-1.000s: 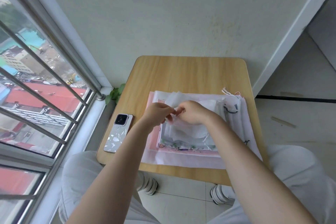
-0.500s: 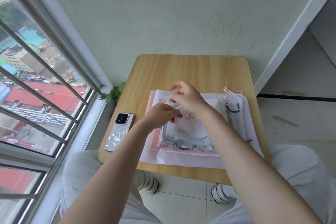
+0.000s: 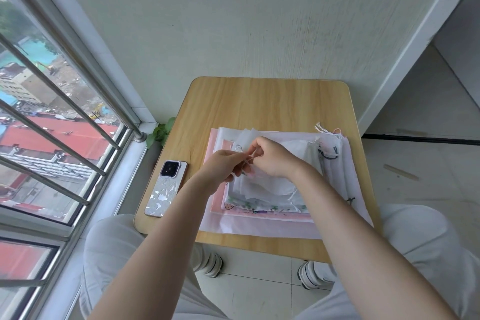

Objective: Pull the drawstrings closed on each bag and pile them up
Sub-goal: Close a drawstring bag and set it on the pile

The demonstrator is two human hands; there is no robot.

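Head view: nearest, 2 bare forearms reach over the wooden counter (image 3: pixel 262 101). Left hand (image 3: pixel 223 167) and right hand (image 3: pixel 276 160) meet above a pile of bags (image 3: pixel 262 193), fingers curled and pinching a thin drawstring (image 3: pixel 240 149) at the left edge of the top translucent white bag (image 3: pixel 267 187). Left of the pile lies a phone (image 3: pixel 166 189). Beyond, closed bags with cords (image 3: pixel 331 150) lie at the pile's right side

Wooden table (image 3: pixel 259 101) by pale wall (image 3: pixel 233 21); barred window (image 3: pixel 52 125), probably daylight.
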